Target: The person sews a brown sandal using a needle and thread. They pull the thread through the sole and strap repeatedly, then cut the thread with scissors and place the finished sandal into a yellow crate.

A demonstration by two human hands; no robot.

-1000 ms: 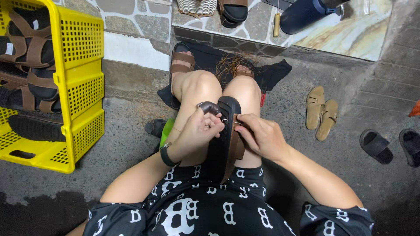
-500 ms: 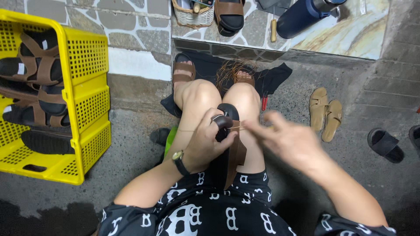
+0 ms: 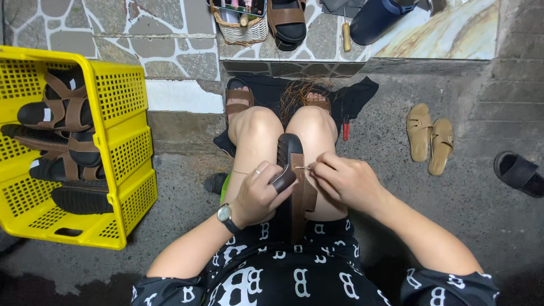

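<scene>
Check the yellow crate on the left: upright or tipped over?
Tipped. The yellow crate lies on its side, its opening facing sideways, with sandals stacked inside.

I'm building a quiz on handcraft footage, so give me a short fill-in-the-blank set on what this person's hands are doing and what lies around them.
1. The left hand grips a black-soled sandal resting on the person's ____.
2. The right hand pinches a thin ____ at the sandal's brown strap.
3. The crate holding more sandals is ____ in colour.
4. The wristwatch sits on the ____ wrist.

Missing words: lap; needle; yellow; left
</scene>
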